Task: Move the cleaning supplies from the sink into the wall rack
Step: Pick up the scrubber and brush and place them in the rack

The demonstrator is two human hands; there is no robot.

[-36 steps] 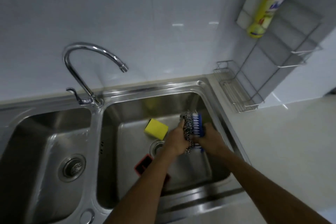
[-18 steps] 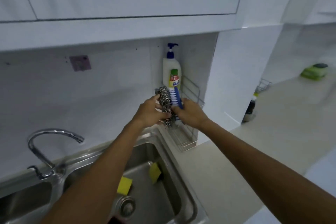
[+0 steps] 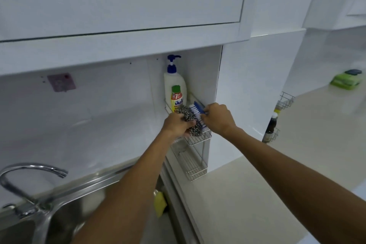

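- Now both hands are up at the wall rack (image 3: pixel 200 140), having lifted clear of the sink (image 3: pixel 59 204) a second ago, and they sit closer over the upper shelf than half a second back.
- Left hand (image 3: pixel 176 125): fingers curled tight around the steel scourer (image 3: pixel 191 120), which sits just right of its knuckles and over the shelf's wire rim.
- Right of that, the blue brush (image 3: pixel 198 110), bristles against the scourer, pinched at its far end by the right hand (image 3: pixel 216 118), whose fingers are closed on it.
- That puts two supplies at the shelf, a judgement only: neither looks released yet.
- Behind the hands stand a pump bottle (image 3: pixel 174 83) and a yellow bottle (image 3: pixel 176 99), already on the rack.
- Below the left forearm, a yellow sponge (image 3: pixel 159 203) peeks out down in the basin, so more remains to fetch.
- Hard to say whether scourer or brush actually touches the shelf floor; the hands cover it.
- Most of the basin is hidden by the left arm and blurred.
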